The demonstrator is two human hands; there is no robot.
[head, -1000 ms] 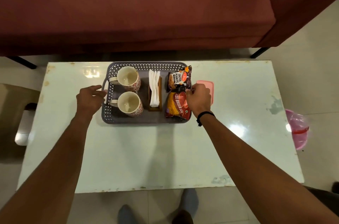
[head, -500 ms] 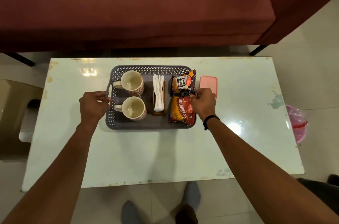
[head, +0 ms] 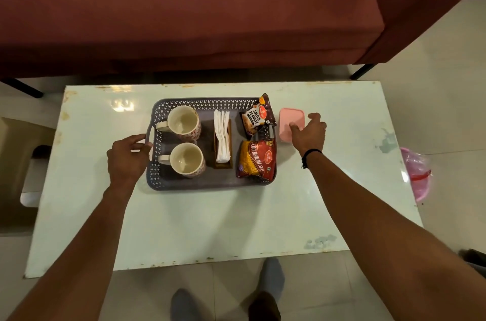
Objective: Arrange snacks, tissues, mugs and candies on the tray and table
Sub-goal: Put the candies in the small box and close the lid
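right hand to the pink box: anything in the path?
Nothing visible. The right hand hangs open at the pink box's near right edge, fingers spread over it, with no object between. The box sits on the table just outside the tray's right wall, beside the salted peanuts packet.

The right hand [head: 308, 134] covered the near right part of the pink box [head: 289, 120]. The peanut packet [head: 259, 116] hid the tray's [head: 210, 181] far right corner. The sofa [head: 184, 10] ran past the picture's top edge.
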